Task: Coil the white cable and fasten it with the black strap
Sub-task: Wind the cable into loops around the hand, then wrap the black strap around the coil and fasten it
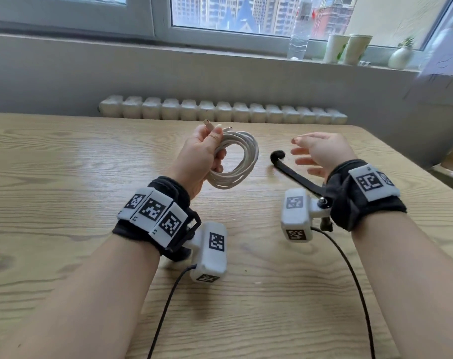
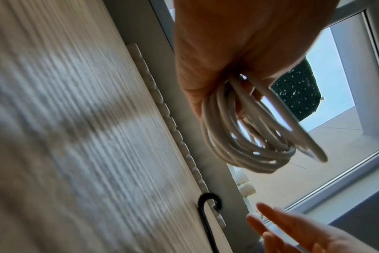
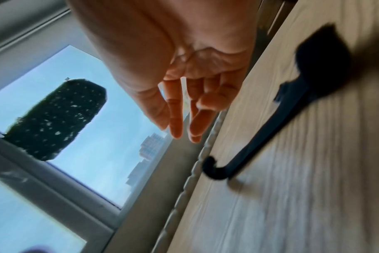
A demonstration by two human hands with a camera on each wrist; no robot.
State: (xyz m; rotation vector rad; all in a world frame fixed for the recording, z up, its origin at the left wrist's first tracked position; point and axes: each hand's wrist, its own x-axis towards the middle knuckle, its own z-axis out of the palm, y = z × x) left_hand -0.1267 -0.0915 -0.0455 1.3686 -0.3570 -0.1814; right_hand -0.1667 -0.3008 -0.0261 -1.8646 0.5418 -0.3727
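My left hand grips the coiled white cable at frame center; my right hand hangs relaxed above the black strap on the bench.

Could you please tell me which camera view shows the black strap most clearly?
The head view: the black strap lies sharp on the table, curled at its far end. The left wrist view catches only that curl; the right wrist view blurs it.

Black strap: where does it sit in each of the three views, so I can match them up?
Head: the black strap lies flat on the table, centre-right, under the open right hand.
Left wrist: bottom centre, curled end up, below the white cable.
Right wrist: right side, running diagonally.
Shared landmark: the strap's curled end, pointing at the white radiator.
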